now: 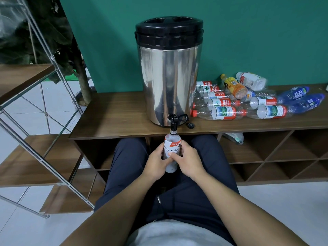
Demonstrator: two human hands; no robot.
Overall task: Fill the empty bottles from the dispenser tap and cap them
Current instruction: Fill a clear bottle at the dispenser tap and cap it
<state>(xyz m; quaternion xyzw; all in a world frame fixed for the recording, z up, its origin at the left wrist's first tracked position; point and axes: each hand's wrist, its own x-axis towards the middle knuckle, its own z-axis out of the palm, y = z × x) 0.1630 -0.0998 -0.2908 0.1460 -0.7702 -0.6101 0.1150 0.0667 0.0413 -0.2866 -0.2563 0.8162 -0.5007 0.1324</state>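
The steel dispenser [168, 71] stands on the wooden shelf [115, 112]; empty bottles [248, 105] lie to its right, a loose cap [191, 125] beside its base. Under its tap [173, 121] I hold a bottle [171, 151], thin-walled and likely growing heavier, mid-label, my left hand [156, 161] and right hand [188, 160] curled round it.

Home-like room: green wall [248, 32], wooden cubby cabinet [266, 157], tiled floor [284, 201], potted plant [44, 32].
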